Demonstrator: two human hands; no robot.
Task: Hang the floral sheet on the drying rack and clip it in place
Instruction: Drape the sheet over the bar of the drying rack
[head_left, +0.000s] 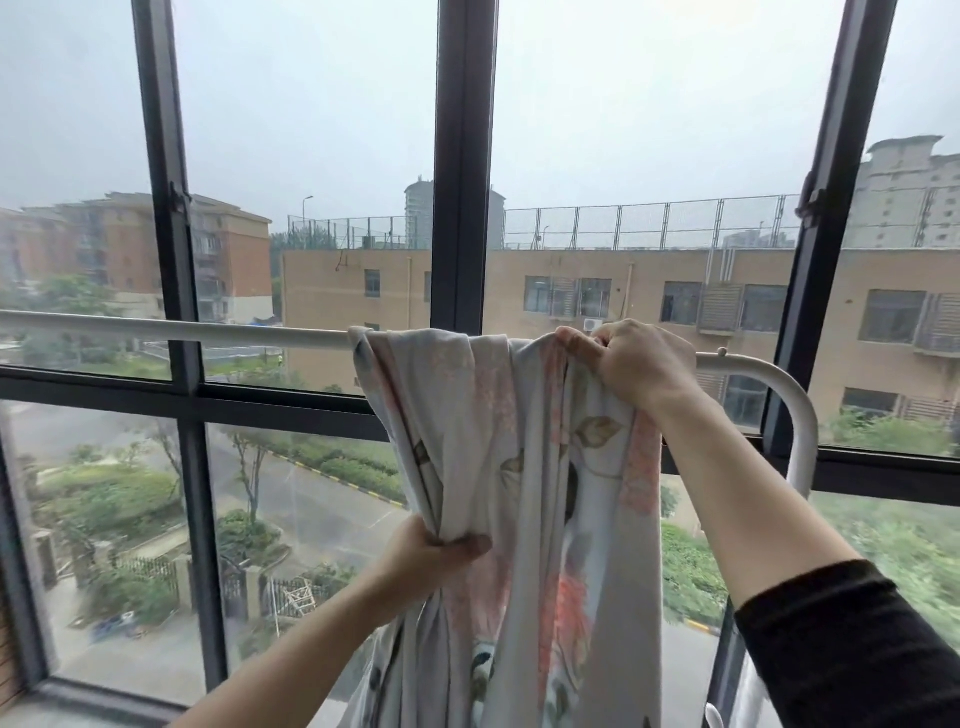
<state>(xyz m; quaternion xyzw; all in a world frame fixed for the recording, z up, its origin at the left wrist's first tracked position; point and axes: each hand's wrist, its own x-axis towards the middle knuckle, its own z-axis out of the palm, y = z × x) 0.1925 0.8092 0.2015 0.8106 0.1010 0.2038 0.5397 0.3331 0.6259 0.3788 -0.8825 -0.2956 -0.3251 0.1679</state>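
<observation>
Head view: floral sheet (498, 467) draped, bunched, over white top rail of drying rack (171, 328), near rail's curved right end. Right hand (631, 366) closed on sheet's fold at the rail; left hand (431, 553) lower down, gripping a gathered edge. Behind rack, dark-framed window (460, 171) from low sill upward; outside, grey sky, tan building (649, 291), wet street, trees.
</observation>
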